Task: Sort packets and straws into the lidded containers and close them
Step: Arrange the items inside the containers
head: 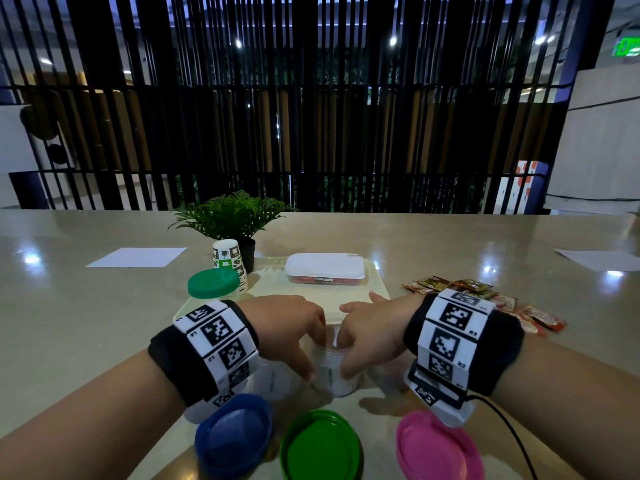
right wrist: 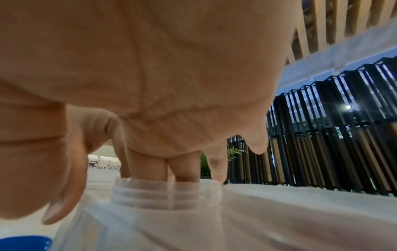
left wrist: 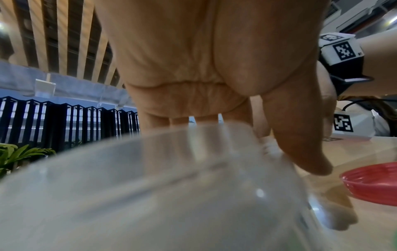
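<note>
Containers first: a clear, open jar [head: 334, 368] stands upright on the table [head: 86, 323] right in front of the person, and both hands are on it. The left hand [head: 291, 327] curls over its left side, thumb down the near wall and fingers hooked over the rim. The right hand [head: 367, 332] does the same from the other side; in the right wrist view its fingertips [right wrist: 148, 169] dip just inside the jar's threaded mouth. So each hand is closed around the same jar rather than spread loose.

A second clear jar [head: 270, 379] stands just left of it, partly hidden under the left wrist. Three loose lids lie upside down along the near edge: a blue lid [head: 232, 434], a green lid [head: 320, 445] and a pink lid [head: 438, 448]. Farther back on the left stands a jar with a green lid screwed on [head: 213, 284], touching a stack of printed paper cups [head: 230, 261].

A pale tray [head: 377, 282] holds a flat white-lidded box [head: 325, 266]. The sauce packets [head: 485, 299] lie in a loose heap on the table to the right, well apart from the jars. A small potted fern [head: 232, 216] sits behind the cups, and a sheet of paper [head: 136, 257] lies to the far left.
</note>
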`<state>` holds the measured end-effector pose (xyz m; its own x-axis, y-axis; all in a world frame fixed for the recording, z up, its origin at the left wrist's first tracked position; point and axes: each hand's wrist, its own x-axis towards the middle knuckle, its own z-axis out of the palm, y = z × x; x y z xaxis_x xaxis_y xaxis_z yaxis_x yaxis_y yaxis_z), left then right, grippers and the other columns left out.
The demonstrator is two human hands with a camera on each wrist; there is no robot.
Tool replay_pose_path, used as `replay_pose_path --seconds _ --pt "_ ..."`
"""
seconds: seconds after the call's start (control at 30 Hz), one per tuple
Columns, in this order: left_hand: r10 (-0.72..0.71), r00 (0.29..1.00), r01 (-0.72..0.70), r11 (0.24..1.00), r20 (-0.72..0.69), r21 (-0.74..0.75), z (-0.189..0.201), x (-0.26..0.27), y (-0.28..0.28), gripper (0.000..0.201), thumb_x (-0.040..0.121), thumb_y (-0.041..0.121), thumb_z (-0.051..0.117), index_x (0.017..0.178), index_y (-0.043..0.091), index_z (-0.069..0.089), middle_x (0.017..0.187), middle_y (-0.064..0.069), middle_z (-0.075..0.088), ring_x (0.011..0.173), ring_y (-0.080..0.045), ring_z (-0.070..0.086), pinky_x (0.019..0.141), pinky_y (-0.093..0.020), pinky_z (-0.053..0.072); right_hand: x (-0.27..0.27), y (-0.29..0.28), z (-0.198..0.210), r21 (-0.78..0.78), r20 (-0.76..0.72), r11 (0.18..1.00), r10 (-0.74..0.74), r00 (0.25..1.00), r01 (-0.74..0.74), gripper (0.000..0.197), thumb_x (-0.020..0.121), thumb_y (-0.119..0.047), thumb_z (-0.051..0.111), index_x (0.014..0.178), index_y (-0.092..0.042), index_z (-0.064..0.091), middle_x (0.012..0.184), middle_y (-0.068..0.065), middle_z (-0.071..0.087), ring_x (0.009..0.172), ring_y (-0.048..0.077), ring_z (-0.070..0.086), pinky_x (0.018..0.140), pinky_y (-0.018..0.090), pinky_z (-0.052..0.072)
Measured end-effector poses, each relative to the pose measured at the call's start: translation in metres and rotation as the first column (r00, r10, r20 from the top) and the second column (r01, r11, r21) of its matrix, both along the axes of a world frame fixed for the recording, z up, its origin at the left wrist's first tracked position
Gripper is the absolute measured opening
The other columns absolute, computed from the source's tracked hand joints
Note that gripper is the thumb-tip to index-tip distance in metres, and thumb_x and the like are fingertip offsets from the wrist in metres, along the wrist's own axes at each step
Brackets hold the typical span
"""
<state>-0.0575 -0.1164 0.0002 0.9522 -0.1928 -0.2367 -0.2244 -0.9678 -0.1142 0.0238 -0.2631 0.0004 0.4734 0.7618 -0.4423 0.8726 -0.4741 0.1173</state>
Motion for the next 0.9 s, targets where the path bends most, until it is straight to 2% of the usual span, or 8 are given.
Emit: replay_pose_path --seconds 0.07,0.13,0.27,0.47,0.67,0.73,0.83,0.9 --pt "-0.006 1.0 0.006 1.0 -0.002 0.024 -0.001 0.0 -0.001 0.055 0.083 0.052 0.068 0.131 0.028 0.059 0.135 0.01 0.048 0.123 -0.013 0.041 0.099 -0.032 0.041 0.0 -0.001 0.003 0.031 -0.046 0.999 -0.016 0.999 0.018 0.055 0.071 -0.06 0.046 0.109 -0.026 0.066 0.125 0.002 0.056 0.134 0.024 0.037 0.11 0.054 0.022" --pt "-0.009 1.0 0.009 0.999 -0.002 0.044 -0.002 0.001 -0.003 0.055 0.083 0.052 0.067 0.131 0.026 0.059 0.137 0.01 0.048 0.124 -0.014 0.041 0.099 -0.032 0.041 -0.001 -0.005 0.009 0.094 -0.1 0.995 -0.028 0.995 0.037 0.046 0.08 -0.051 0.051 0.118 -0.028 0.063 0.13 -0.001 0.055 0.135 0.022 0.036 0.11 0.051 0.026" --pt "0.003 1.0 -0.004 0.999 0.01 0.049 -0.002 0.001 -0.004 0.056 0.082 0.052 0.068 0.131 0.028 0.056 0.134 0.008 0.051 0.122 -0.015 0.043 0.097 -0.033 0.041 0.0 -0.013 0.022 0.189 -0.161 0.98 -0.035 0.986 0.065 0.041 0.092 -0.036 0.054 0.132 -0.027 0.056 0.14 -0.003 0.048 0.138 0.017 0.033 0.108 0.037 0.029" --pt "-0.007 1.0 0.005 0.996 0.015 0.09 -0.004 0.001 -0.005 0.058 0.083 0.052 0.067 0.134 0.03 0.053 0.136 0.008 0.048 0.123 -0.015 0.041 0.099 -0.035 0.042 -0.001 -0.011 0.018 0.137 -0.186 0.988 -0.039 0.982 0.065 0.04 0.092 -0.037 0.054 0.131 -0.03 0.056 0.14 -0.003 0.048 0.137 0.018 0.034 0.11 0.041 0.029" --pt "-0.019 0.999 0.018 0.999 0.036 0.035 -0.004 0.0 -0.006 0.056 0.081 0.047 0.071 0.132 0.03 0.055 0.134 0.008 0.047 0.119 -0.015 0.045 0.099 -0.036 0.044 -0.004 -0.012 0.022 0.204 -0.208 0.978 0.001 0.978 0.042 0.033 0.091 -0.033 0.057 0.12 -0.022 0.064 0.122 -0.002 0.058 0.115 0.017 0.051 0.101 0.037 0.041" --pt "-0.024 0.999 0.023 0.998 0.023 0.052 -0.005 0.001 -0.007 0.056 0.083 0.047 0.07 0.133 0.029 0.054 0.135 0.009 0.05 0.121 -0.015 0.044 0.1 -0.037 0.043 -0.007 -0.011 0.02 0.177 -0.207 0.983 -0.006 0.978 0.044 0.034 0.09 -0.035 0.057 0.12 -0.021 0.063 0.123 0.001 0.057 0.116 0.019 0.05 0.095 0.036 0.042" --pt "-0.029 1.0 0.028 0.998 0.011 0.056 -0.006 0.002 -0.005 0.057 0.083 0.048 0.069 0.135 0.03 0.054 0.134 0.009 0.053 0.121 -0.016 0.045 0.101 -0.04 0.043 -0.009 -0.011 0.02 0.162 -0.206 0.986 -0.011 0.978 0.045 0.036 0.09 -0.038 0.056 0.122 -0.022 0.061 0.129 0.002 0.055 0.127 0.02 0.044 0.102 0.041 0.038" --pt "-0.037 0.999 0.037 0.998 0.006 0.051 -0.007 0.001 -0.006 0.058 0.083 0.049 0.069 0.136 0.031 0.053 0.133 0.01 0.055 0.121 -0.016 0.047 0.099 -0.041 0.045 -0.008 -0.012 0.023 0.195 -0.211 0.98 0.002 0.978 0.04 0.036 0.09 -0.036 0.058 0.122 -0.02 0.06 0.126 0.001 0.057 0.122 0.019 0.048 0.103 0.041 0.039"
